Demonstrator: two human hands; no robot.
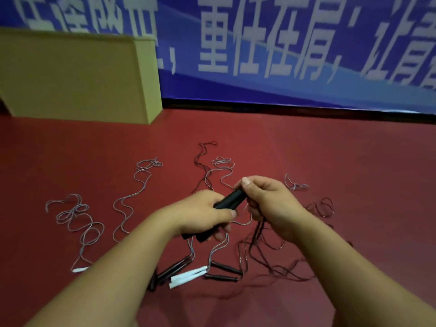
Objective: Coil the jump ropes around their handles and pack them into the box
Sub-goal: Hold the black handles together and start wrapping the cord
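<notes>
Both hands meet over the red floor (330,161): the left hand (203,214) is wrapped around a pair of black handles (230,200), and the right hand (271,204) pinches their upper end with a thin dark cord (257,234) trailing below it. The handles look rigid and light, the best place to grip, while the cord looks limp, springy and quick to tangle. Uncoiled ropes (132,199) sprawl beyond and below both hands; the cardboard box (77,76) stands far beyond the left hand.
</notes>
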